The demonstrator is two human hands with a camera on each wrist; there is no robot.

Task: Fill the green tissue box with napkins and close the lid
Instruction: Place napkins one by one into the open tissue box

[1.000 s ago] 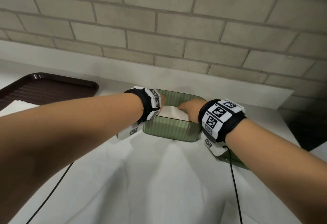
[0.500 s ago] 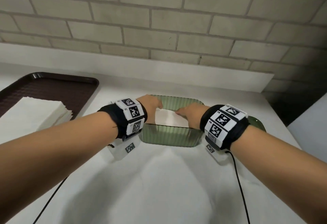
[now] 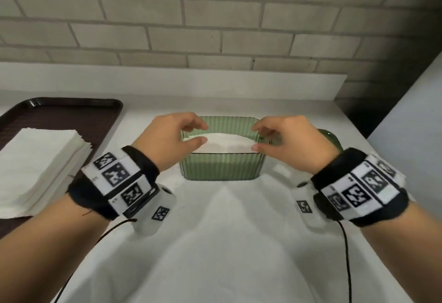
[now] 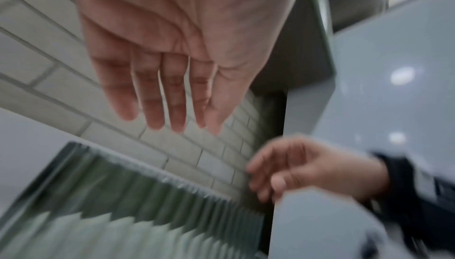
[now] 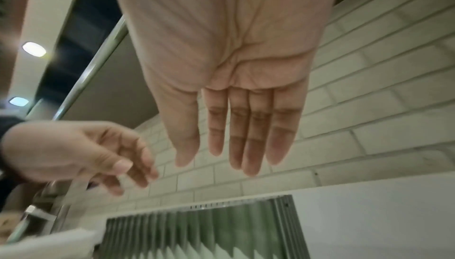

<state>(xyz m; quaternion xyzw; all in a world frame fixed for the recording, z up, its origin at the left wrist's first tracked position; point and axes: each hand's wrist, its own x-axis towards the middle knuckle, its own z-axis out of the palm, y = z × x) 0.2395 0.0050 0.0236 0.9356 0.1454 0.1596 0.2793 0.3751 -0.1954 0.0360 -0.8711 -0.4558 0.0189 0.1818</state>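
My left hand [image 3: 175,136] and right hand [image 3: 287,137] have lifted off the napkins [image 3: 224,143] they were pressing a moment ago; my fingers now hang loose and slightly curled, holding nothing. The napkins sit inside the green tissue box [image 3: 222,167] mid-bench. More wait on the napkin stack [image 3: 40,166] on the brown tray [image 3: 71,113] to the left; the lid [image 3: 331,138] lies right of the box, not yet fitted.
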